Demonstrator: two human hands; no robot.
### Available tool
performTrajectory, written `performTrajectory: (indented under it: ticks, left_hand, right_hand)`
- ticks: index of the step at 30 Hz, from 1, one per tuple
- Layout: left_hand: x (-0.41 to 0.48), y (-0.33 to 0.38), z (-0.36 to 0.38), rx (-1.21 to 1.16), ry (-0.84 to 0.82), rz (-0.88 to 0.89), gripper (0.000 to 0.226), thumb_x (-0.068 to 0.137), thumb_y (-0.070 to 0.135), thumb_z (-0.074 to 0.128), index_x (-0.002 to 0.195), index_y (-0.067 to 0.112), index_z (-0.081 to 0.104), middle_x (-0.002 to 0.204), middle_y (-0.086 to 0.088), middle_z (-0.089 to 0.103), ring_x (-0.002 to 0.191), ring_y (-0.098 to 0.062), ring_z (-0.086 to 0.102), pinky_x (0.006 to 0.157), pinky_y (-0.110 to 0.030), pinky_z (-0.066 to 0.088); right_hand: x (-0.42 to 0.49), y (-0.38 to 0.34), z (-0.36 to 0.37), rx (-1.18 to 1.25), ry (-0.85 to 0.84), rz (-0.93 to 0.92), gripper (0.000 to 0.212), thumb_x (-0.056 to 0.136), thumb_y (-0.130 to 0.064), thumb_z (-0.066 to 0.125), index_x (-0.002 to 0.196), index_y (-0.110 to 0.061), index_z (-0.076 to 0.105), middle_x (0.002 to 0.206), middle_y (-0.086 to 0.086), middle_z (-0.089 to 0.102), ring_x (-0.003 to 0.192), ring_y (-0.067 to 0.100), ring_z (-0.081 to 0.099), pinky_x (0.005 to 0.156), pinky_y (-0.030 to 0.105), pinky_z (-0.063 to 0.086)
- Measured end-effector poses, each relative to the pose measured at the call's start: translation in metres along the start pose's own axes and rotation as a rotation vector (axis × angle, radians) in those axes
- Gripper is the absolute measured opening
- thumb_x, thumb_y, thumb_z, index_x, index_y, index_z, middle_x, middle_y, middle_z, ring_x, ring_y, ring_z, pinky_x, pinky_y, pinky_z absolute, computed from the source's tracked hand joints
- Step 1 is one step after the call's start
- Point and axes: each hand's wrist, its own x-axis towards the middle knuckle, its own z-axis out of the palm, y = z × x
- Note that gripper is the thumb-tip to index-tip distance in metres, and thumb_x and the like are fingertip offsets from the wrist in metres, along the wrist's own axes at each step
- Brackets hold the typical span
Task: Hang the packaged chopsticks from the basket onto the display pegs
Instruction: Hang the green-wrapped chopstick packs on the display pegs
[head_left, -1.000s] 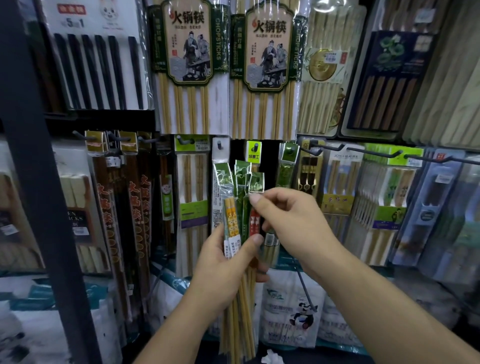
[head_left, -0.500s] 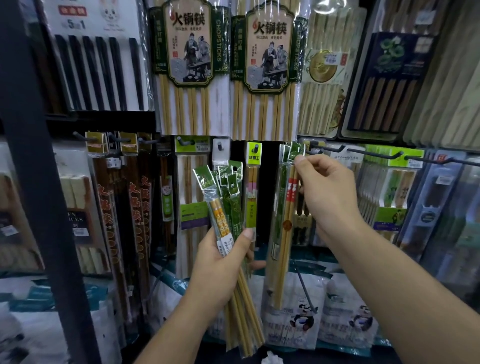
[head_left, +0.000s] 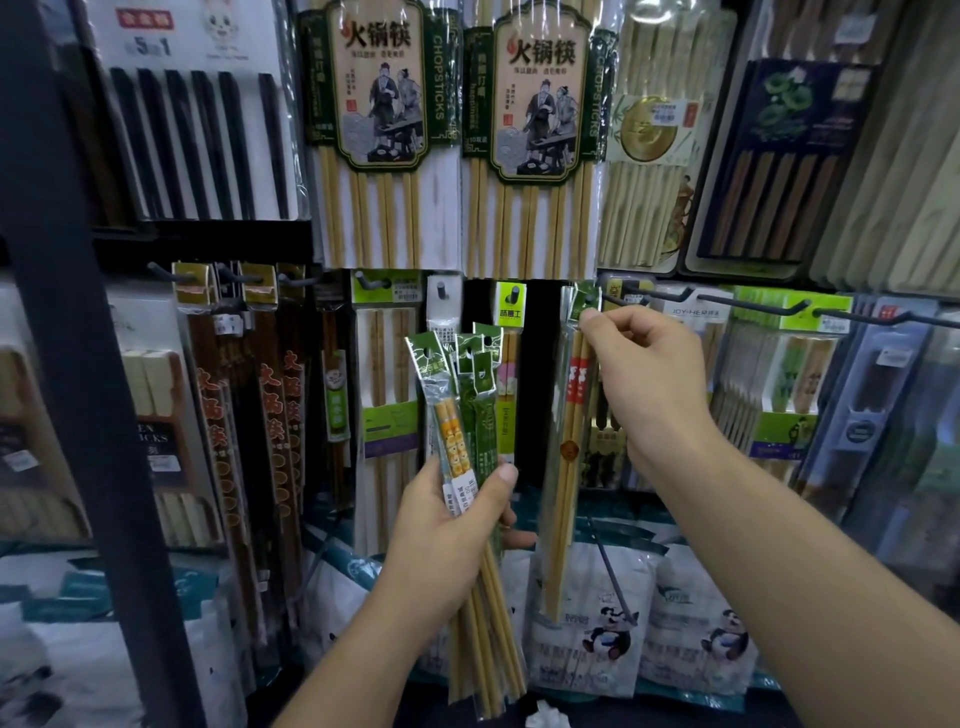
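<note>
Pinches the green top flap of one chopstick pack between thumb and forefinger of the right hand, with the other fingers curled loosely behind. Lets the pack hang below that pinch, long axis close to upright, lower end leaning a little to the left in front of the panda bags. Brings the flap right up against the end of a black peg in the lower row. Cannot tell whether the hole in the flap is over the peg or just short of it, since thumb and flap cover the spot.

Grips, in the left hand, a bundle of packs, fingers wrapped round the middle and thumb across the front. Holds these upright too, green tops fanned out, lower down and well to the left of the peg. Shows no basket anywhere.

Looks like the threading step for this one pack. Turns on flap and peg end: hole square to the peg, then a slide along it toward the wall. Falls to the right hand, already at the peg, with the left full and farther off. Risks the thin flap folding or catching if pushed at an angle.
</note>
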Motion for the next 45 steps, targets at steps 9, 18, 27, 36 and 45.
performTrajectory:
  ticks: [9,18,27,36,45]
  left_hand:
    - [0.001,0.000,-0.001,0.000,0.003,-0.021,0.015,0.091,0.021,0.074,0.102,0.013,0.069,0.086,-0.024,0.064,0.074,-0.030,0.071,0.064,-0.040,0.065]
    - [-0.001,0.003,0.002,-0.050,-0.086,-0.029,0.025,0.081,0.028,0.081,0.101,0.018,0.070,0.084,-0.008,0.074,0.076,-0.024,0.073,0.067,-0.043,0.065]
    - [-0.001,0.002,0.002,-0.011,0.014,0.009,0.015,0.078,0.044,0.076,0.089,0.035,0.075,0.093,0.001,0.079,0.089,-0.012,0.076,0.068,-0.024,0.062]
    - [0.000,0.005,0.000,0.096,0.033,0.046,0.029,0.082,0.048,0.066,0.075,0.019,0.069,0.064,-0.005,0.068,0.061,-0.019,0.067,0.061,-0.021,0.056]
    - [-0.003,0.001,-0.003,-0.075,-0.072,-0.069,0.110,0.059,0.084,0.074,0.131,0.004,0.050,0.063,-0.003,0.053,0.047,-0.014,0.046,0.049,-0.030,0.048]
  right_hand:
    - [0.002,0.013,-0.001,-0.090,0.060,-0.003,0.029,0.091,-0.038,0.072,0.073,-0.015,0.069,0.053,-0.008,0.058,0.052,0.000,0.056,0.067,0.024,0.048]
    - [-0.047,0.004,-0.002,-0.032,-0.174,-0.047,0.024,0.095,-0.038,0.066,0.076,-0.025,0.071,0.063,-0.013,0.061,0.059,-0.002,0.055,0.057,0.014,0.047]
    - [-0.040,-0.004,-0.002,-0.035,-0.159,-0.008,0.025,0.100,-0.027,0.062,0.078,-0.019,0.069,0.055,-0.014,0.057,0.051,-0.001,0.052,0.050,0.015,0.044]
    - [0.001,-0.009,-0.002,-0.043,-0.010,-0.045,0.038,0.101,-0.027,0.060,0.065,-0.017,0.055,0.044,-0.014,0.038,0.041,0.003,0.035,0.047,0.013,0.043]
    - [0.006,-0.002,0.002,-0.043,0.045,-0.026,0.040,0.098,-0.025,0.061,0.060,-0.014,0.052,0.040,-0.015,0.034,0.041,0.004,0.033,0.061,0.001,0.042]
